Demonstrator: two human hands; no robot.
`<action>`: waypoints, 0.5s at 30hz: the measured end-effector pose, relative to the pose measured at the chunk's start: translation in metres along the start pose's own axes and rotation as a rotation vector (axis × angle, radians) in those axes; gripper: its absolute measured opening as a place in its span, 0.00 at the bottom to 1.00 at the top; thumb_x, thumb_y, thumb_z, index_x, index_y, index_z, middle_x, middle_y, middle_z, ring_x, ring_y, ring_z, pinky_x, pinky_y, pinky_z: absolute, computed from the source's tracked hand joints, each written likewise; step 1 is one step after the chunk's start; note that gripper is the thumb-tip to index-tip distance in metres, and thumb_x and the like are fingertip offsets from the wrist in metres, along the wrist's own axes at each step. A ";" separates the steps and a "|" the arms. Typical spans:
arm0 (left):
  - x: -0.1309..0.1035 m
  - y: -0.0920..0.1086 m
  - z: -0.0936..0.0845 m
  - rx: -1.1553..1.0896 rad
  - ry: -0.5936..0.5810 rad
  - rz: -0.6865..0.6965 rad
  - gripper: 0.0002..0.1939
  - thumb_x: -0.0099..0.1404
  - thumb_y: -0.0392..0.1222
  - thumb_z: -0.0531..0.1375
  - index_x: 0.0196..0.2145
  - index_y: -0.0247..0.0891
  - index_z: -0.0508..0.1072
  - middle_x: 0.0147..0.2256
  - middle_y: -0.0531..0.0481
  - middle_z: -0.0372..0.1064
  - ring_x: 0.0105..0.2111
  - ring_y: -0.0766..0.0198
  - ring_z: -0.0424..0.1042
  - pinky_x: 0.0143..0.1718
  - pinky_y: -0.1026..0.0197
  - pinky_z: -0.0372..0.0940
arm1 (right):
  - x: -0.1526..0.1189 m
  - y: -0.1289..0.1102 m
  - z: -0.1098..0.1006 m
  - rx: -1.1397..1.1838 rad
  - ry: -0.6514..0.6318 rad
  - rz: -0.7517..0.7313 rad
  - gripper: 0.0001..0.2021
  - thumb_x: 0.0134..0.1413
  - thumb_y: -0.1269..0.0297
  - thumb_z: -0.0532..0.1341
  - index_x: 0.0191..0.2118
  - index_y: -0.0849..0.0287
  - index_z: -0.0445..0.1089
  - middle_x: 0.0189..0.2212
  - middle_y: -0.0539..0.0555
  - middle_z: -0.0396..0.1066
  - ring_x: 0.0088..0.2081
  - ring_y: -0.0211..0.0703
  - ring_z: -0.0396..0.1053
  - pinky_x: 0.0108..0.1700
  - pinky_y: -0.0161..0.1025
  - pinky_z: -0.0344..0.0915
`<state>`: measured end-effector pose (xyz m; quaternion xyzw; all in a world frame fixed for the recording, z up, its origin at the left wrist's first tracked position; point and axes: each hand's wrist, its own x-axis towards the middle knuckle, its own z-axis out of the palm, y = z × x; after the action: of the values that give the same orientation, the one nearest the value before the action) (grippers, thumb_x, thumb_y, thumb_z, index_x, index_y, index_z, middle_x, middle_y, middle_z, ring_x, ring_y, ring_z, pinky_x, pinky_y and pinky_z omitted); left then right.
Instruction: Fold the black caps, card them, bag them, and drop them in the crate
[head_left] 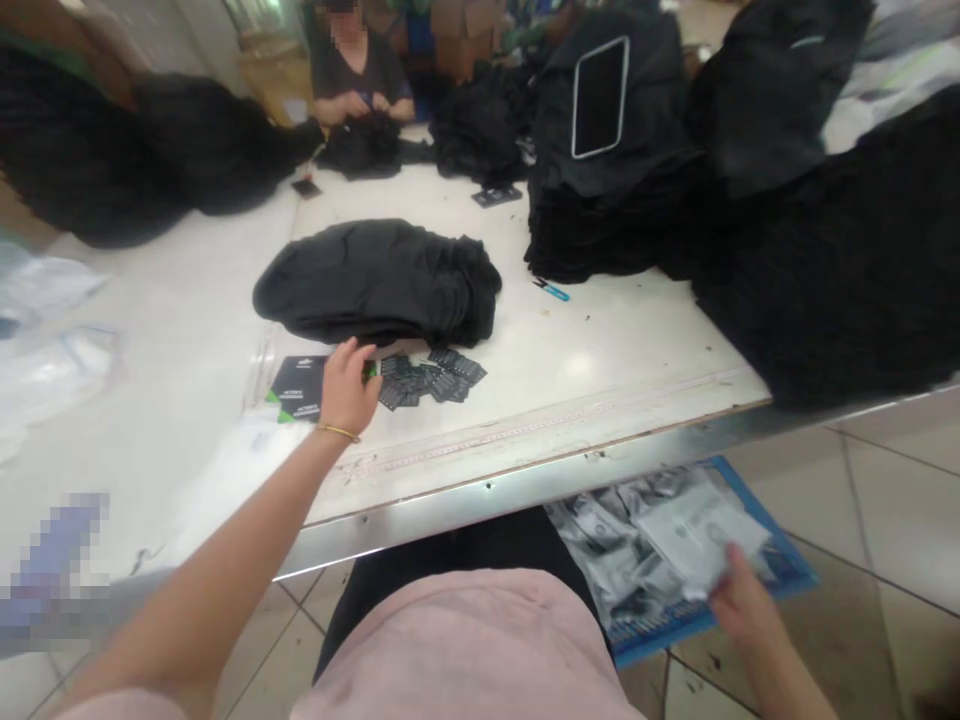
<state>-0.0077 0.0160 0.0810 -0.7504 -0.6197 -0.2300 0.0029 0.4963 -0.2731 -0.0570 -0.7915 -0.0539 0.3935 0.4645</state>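
My left hand rests over the table with its fingers apart, between black-and-green printed cards and a spread of small black tags. Just beyond its fingertips lies a folded stack of black cloth. Low on the right, my right hand grips the edge of a flat packet in clear plastic, above a blue crate that holds several similar packets.
Tall piles of black cloth stand at the right, a phone on one. Blue snips lie near them. Across the table, a person handles black cloth. Plastic bags are at the left.
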 end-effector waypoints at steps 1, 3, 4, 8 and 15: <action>0.008 -0.003 -0.002 0.042 0.011 0.004 0.24 0.59 0.39 0.53 0.54 0.36 0.60 0.60 0.42 0.47 0.60 0.51 0.46 0.59 0.48 0.46 | 0.004 0.006 0.011 0.017 0.020 0.035 0.12 0.41 0.49 0.54 0.30 0.48 0.61 0.32 0.55 0.70 0.28 0.52 0.72 0.30 0.52 0.69; 0.024 -0.010 -0.008 0.112 0.032 0.012 0.28 0.59 0.38 0.53 0.57 0.35 0.55 0.62 0.42 0.41 0.62 0.50 0.40 0.60 0.47 0.43 | 0.008 0.009 0.030 0.048 0.033 0.080 0.11 0.40 0.50 0.55 0.28 0.49 0.60 0.28 0.53 0.68 0.24 0.49 0.70 0.29 0.51 0.69; 0.032 -0.015 -0.010 0.139 0.047 0.009 0.29 0.60 0.37 0.52 0.58 0.35 0.53 0.63 0.42 0.39 0.62 0.49 0.38 0.60 0.47 0.42 | 0.009 0.005 0.037 0.060 0.012 0.083 0.10 0.39 0.51 0.56 0.26 0.50 0.60 0.27 0.53 0.68 0.24 0.48 0.70 0.30 0.49 0.69; 0.061 -0.050 -0.018 0.235 0.066 -0.047 0.23 0.64 0.36 0.46 0.57 0.34 0.55 0.60 0.44 0.48 0.60 0.47 0.43 0.57 0.40 0.39 | 0.002 -0.038 0.053 0.108 -0.154 0.021 0.09 0.40 0.56 0.60 0.26 0.55 0.66 0.24 0.53 0.70 0.27 0.44 0.71 0.34 0.43 0.69; 0.091 -0.086 -0.037 0.321 -0.089 -0.047 0.16 0.64 0.41 0.48 0.49 0.38 0.65 0.48 0.45 0.67 0.49 0.55 0.64 0.54 0.47 0.49 | -0.055 -0.142 0.193 -0.191 -0.520 -0.510 0.16 0.47 0.53 0.59 0.36 0.60 0.70 0.29 0.56 0.73 0.27 0.43 0.69 0.33 0.41 0.67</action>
<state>-0.0891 0.1093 0.1219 -0.7350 -0.6654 -0.0945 0.0897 0.3685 -0.0841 0.0349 -0.6661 -0.4018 0.4460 0.4426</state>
